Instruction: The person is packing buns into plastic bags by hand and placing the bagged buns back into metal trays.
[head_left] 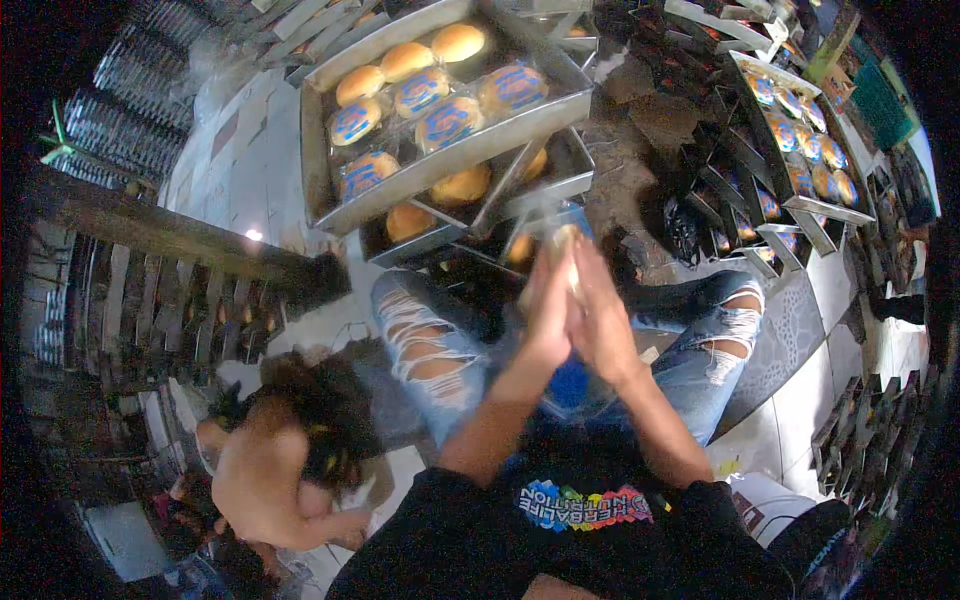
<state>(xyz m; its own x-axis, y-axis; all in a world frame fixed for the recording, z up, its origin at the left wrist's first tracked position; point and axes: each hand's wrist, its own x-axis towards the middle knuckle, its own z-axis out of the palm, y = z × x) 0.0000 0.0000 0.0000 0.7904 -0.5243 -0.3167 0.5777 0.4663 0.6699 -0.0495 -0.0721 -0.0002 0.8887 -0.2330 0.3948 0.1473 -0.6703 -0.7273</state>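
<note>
My left hand and my right hand are pressed together palm to palm in front of me, above my knees in torn blue jeans. Between them they pinch a clear plastic bag whose top sticks up past the fingertips, with something pale inside that I cannot make out. Just beyond the hands stands a metal tray holding round golden buns and several buns wrapped in clear bags with blue print. More trays with buns lie stacked beneath it.
A second metal tray of bagged buns sits at the right among empty dark trays. A small person crouches at my lower left on the tiled floor. A dark wooden rack stands at the left. A black bag lies ahead.
</note>
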